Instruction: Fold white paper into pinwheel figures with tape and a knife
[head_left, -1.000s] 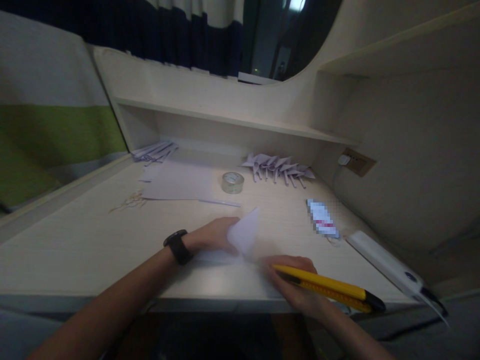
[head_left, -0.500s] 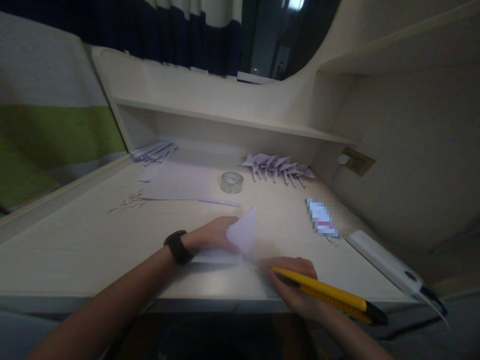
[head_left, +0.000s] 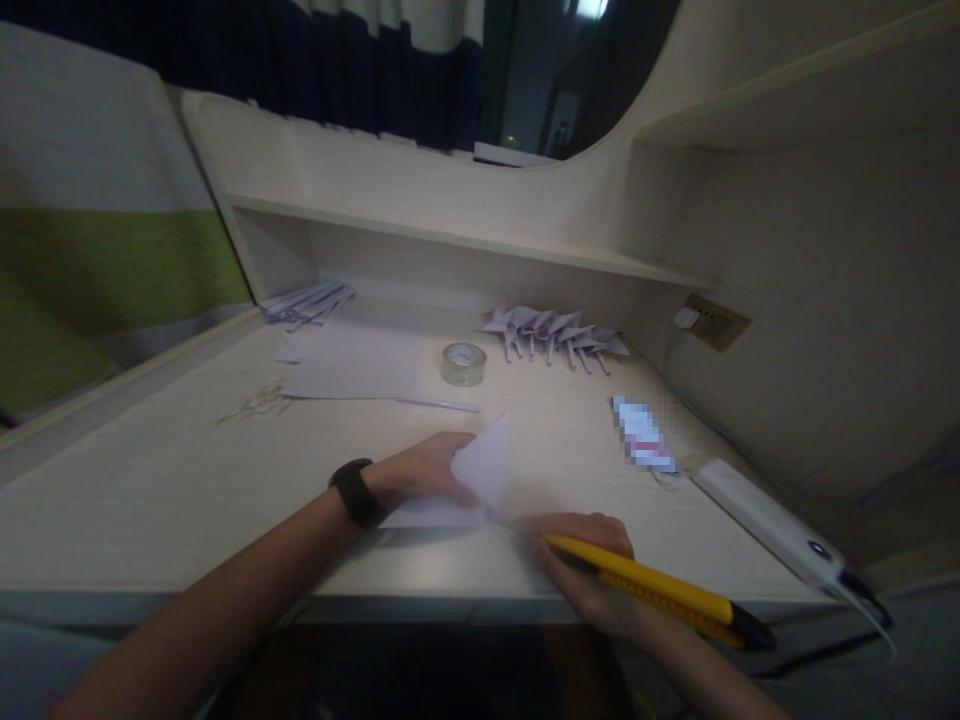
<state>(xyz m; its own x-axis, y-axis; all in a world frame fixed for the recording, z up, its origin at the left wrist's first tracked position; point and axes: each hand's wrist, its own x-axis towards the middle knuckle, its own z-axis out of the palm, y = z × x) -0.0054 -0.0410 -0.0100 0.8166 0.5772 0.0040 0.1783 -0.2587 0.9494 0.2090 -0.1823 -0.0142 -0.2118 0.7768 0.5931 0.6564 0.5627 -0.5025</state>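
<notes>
My left hand (head_left: 424,468), with a black watch (head_left: 355,492) on the wrist, presses a folded sheet of white paper (head_left: 480,472) on the pale desk (head_left: 150,480); one corner of the paper stands up. My right hand (head_left: 592,575) grips a yellow utility knife (head_left: 652,590), its tip at the paper's lower edge near the desk's front.
A roll of clear tape (head_left: 463,363) sits mid-desk. Flat white sheets (head_left: 352,365) lie behind on the left, folded paper shapes (head_left: 559,335) at the back right, more strips (head_left: 307,303) at the back left. A blurred card (head_left: 643,436) and a white device (head_left: 772,525) lie on the right.
The scene is almost unchanged. My right hand with the knife has shifted slightly toward me along the paper's edge.
</notes>
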